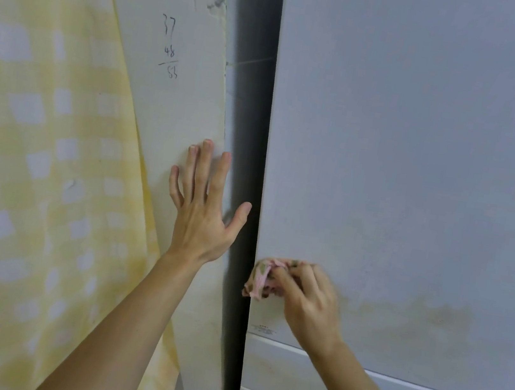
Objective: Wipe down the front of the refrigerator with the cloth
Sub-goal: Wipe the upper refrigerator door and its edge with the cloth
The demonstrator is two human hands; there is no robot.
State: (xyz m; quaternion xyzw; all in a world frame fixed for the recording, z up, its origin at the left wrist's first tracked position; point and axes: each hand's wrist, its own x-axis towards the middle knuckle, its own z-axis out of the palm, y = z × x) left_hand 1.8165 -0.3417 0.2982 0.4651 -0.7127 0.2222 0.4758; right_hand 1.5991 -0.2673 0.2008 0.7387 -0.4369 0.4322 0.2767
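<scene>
The right hand (307,299) grips a bunched pink patterned cloth (262,277) with curled fingers against the left edge of the grey refrigerator (423,152) door, low in the frame, with a dark gap (251,160) just beside it and broad bare door above. The left hand (204,207) rests flat, fingers straight and spread, on the cream wall (170,98), where handwritten numbers (170,46) read 37, 48, 53. Yellowish stains (415,315) mark the door at lower right.

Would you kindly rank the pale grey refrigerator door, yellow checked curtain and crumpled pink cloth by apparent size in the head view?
Pale grey refrigerator door
yellow checked curtain, close behind, both cropped
crumpled pink cloth, clearly smallest
</scene>
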